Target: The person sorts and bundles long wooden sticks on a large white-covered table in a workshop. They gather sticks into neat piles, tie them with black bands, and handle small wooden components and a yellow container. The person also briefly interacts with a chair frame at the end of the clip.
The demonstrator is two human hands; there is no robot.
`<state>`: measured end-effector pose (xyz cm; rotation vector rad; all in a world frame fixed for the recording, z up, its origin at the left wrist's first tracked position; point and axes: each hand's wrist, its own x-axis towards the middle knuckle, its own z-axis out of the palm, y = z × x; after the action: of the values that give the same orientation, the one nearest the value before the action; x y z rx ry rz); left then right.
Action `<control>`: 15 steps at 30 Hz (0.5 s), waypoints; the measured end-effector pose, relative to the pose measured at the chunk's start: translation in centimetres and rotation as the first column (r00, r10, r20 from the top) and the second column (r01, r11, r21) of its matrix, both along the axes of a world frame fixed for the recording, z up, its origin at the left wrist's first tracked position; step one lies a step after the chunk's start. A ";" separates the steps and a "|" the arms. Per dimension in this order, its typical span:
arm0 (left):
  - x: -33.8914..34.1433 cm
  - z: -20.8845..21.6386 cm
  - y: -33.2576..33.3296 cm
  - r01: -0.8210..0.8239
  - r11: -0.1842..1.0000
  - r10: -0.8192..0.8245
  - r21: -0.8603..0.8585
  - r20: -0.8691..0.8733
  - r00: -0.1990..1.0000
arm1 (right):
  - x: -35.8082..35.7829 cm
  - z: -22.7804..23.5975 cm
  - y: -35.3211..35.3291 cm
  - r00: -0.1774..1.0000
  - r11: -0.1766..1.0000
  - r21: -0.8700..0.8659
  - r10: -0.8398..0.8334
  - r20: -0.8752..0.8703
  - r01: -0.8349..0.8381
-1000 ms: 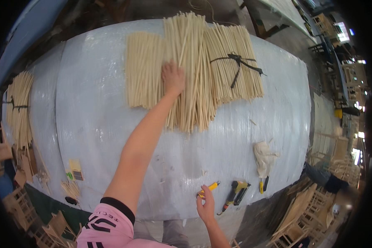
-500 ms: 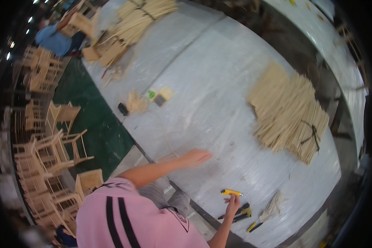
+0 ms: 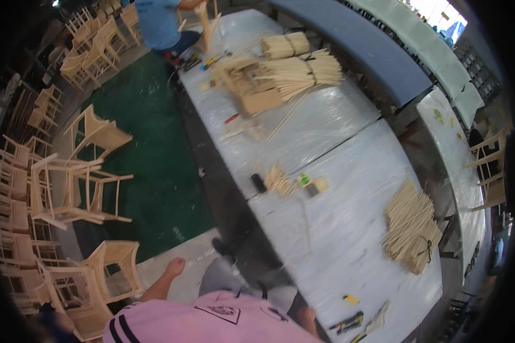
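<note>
My left hand (image 3: 175, 267) hangs out to the left over the floor, beside the wooden chairs; its fingers look curled in and nothing shows in them. Low at the near edge of the table, my right hand (image 3: 307, 316) is smeared and its fingers do not show clearly. A yellow utility knife (image 3: 351, 299) lies on the plastic-covered table (image 3: 337, 228), apart from that hand. Closer to the hand are black-and-yellow hand tools (image 3: 347, 323), with pale work gloves (image 3: 379, 318) beside them.
Bundled wooden sticks (image 3: 412, 228) lie at the table's right; more sticks (image 3: 300, 71) and a cardboard box (image 3: 252, 86) are farther off. Chairs (image 3: 80, 188) crowd the left around a green mat (image 3: 154, 166). A person in blue (image 3: 159, 23) handles a chair at the far end.
The yellow utility knife has left my right hand and lies on the table. My left hand has swung from over the table out to the left. The view has turned and shifted.
</note>
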<state>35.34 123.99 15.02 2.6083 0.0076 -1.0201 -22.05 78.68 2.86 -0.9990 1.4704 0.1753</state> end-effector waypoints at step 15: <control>9.0 5.6 9.2 -0.723 0.565 0.664 -0.397 -0.302 0.684 | 66.2 14.7 -3.9 0.828 0.853 -0.336 0.492 0.269 -0.398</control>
<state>44.36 133.20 20.57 1.7857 0.6778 -0.7321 44.19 74.79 17.53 -1.5133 0.9270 0.1311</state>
